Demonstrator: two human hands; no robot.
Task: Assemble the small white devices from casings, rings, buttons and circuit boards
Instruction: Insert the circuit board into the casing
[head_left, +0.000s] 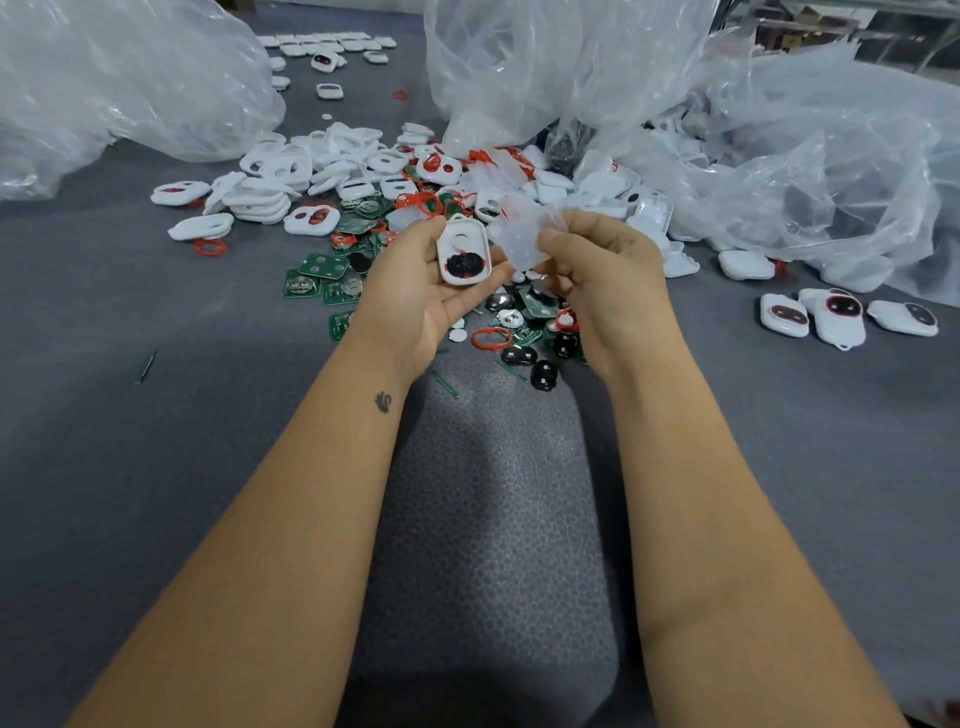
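While the crinkly clear plastic bags (597, 67) hid the far parts, the left hand (415, 291) gripped a rounded white casing (463, 255) with a black button pad inside, fingers curled round it. Just right, the right hand (602, 280) pinched a translucent, blurry membrane (524, 241) above the grey bench (156, 322).

hands (415, 291): 2 | finished devices at right (839, 314): 3 | plastic bags (545, 57): 3

white casing (463, 255) lying face-up in palm, black button showing | translucent pad (524, 244) being pinched beside it
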